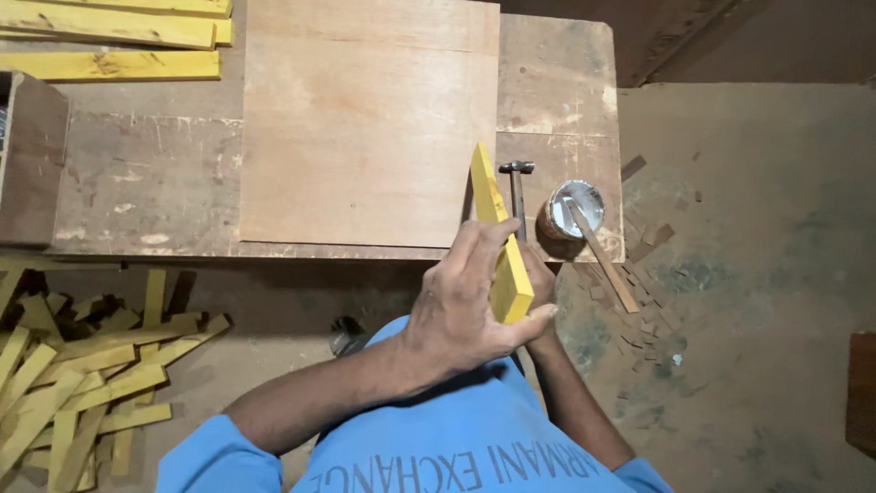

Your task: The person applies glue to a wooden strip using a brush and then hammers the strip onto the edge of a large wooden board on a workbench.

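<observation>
- Yellow stick: a short squared length of wood painted yellow, held over the near edge of the workbench, its far end over the plywood sheet and its near end over the person's lap
- Left hand: wrapped around the near half of the yellow stick from the left, fingers curled over its top and thumb pressed along its near end
- Right hand: mostly hidden behind the stick and the left hand; it sits against the stick's right side, but whether it grips the stick cannot be told
- Hammer: lies on the workbench just right of the stick, metal head away from the person, handle pointing toward them
- Tin: a round open can with white stuff inside, standing at the bench's near right corner beside the hammer, with a flat wooden stirrer leaning out over the rim toward the floor
- Plywood sheet: a large pale board lying flat on the middle of the workbench
- Yellow planks: long yellow boards lying at the far left of the bench
- Yellow offcuts: a loose heap of short yellow strips on the floor to the left
- Brown wood chips: scattered on the floor to the right of the bench
</observation>
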